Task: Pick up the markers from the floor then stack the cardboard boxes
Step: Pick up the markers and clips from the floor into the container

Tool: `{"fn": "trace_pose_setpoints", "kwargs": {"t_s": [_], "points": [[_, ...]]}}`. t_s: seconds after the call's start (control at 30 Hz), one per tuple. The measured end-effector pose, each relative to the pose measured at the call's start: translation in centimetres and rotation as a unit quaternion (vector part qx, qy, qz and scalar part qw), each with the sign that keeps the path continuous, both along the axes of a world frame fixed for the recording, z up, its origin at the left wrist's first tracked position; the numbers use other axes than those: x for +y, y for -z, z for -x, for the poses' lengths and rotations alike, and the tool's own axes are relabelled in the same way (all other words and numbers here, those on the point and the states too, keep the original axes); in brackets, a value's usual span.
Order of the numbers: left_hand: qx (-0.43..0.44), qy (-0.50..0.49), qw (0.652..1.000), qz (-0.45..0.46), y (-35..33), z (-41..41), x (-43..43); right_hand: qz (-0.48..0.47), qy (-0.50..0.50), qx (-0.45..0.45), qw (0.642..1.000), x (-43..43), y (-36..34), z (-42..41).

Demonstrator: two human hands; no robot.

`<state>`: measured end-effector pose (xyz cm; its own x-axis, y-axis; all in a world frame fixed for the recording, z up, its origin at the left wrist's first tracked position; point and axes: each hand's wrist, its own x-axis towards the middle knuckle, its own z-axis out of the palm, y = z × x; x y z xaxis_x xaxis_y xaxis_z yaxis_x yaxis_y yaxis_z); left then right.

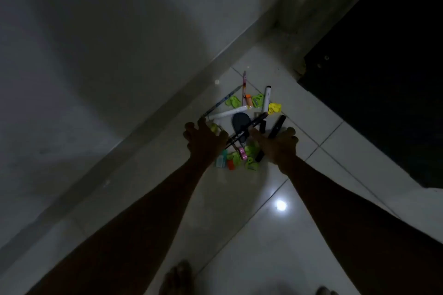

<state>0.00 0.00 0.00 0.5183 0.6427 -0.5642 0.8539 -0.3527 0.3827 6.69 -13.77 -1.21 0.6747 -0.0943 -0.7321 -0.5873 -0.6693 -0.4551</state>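
Head view, left hand: fingers spread wide, nothing held, hung over the pile's edge.
Right hand: grip can't be told, way too dim; black marker seen right by the thumb.
Markers: heaped together on the floor, likely so they're scooped in one go.
Floor: glossy white tiles, wall close by, room barely lit.

Dim, murky; lamp glare on floor.

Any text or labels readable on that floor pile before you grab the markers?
Black marker: pale lettering along the barrel, too blurred to read.
White marker: faint grey print, unreadable.
Ruler-like strip: scale marks, too small to read.
Nothing else shows text.
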Motion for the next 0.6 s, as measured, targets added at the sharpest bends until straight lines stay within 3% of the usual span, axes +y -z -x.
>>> {"fn": "trace_pose_setpoints", "kwargs": {"t_s": [0.27, 0.37, 0.6], "points": [[0.035, -0.098, 0.992, 0.07, 2.5, -1.8, 1.3, 0.037, -0.003, -0.011, 0.999, 2.2, 1.6, -1.5], [0.042, -0.067, 0.993, 0.085, 3.2, -1.7, 0.5, 0.064, -0.043, -0.033, 0.997, 2.7, 1.7, -1.1], [0.056, 0.067, 0.996, 0.015, 3.6, -1.5, -0.9, 0.065, -0.079, -0.063, 0.993, 2.4, 2.5, -0.5]]}}
